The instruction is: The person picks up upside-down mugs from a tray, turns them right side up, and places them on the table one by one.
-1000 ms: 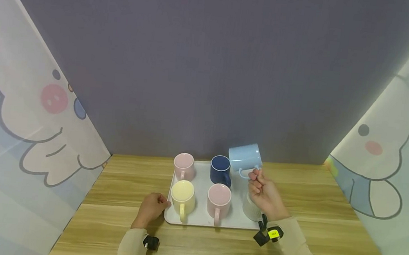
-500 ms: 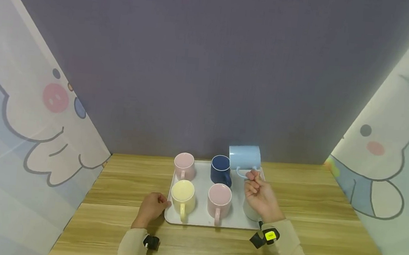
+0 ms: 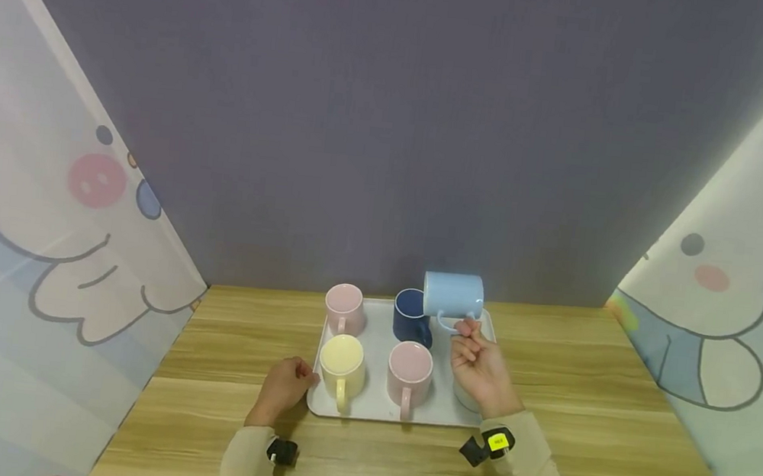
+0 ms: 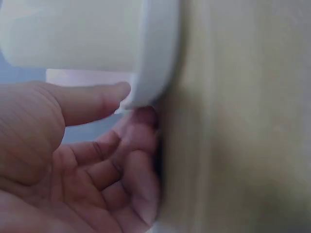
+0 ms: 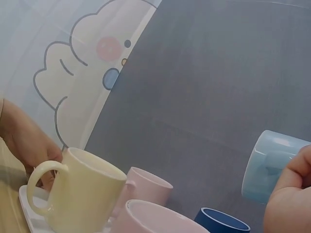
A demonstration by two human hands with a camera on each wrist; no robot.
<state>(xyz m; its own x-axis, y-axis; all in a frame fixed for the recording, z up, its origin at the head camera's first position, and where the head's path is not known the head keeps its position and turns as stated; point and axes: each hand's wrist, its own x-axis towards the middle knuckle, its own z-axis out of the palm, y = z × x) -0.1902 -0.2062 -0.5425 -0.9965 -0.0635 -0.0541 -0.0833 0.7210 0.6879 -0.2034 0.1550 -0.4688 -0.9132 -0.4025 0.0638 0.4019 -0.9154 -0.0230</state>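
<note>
Right hand (image 3: pixel 484 374): fingers pinch the handle of the light blue mug (image 3: pixel 453 295), sideways over the tray's (image 3: pixel 374 390) far right. Handle-only hold may swing; turn slowly, clear of navy mug (image 3: pixel 408 321). Left hand's (image 3: pixel 282 391) fingers pinch tray's left edge, useful brace.

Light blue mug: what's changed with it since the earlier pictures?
The light blue mug has shifted slightly left and turned from a slant to nearly level, the right hand moving with it, its grip kept. The left hand, tray and other mugs stayed put.
</note>
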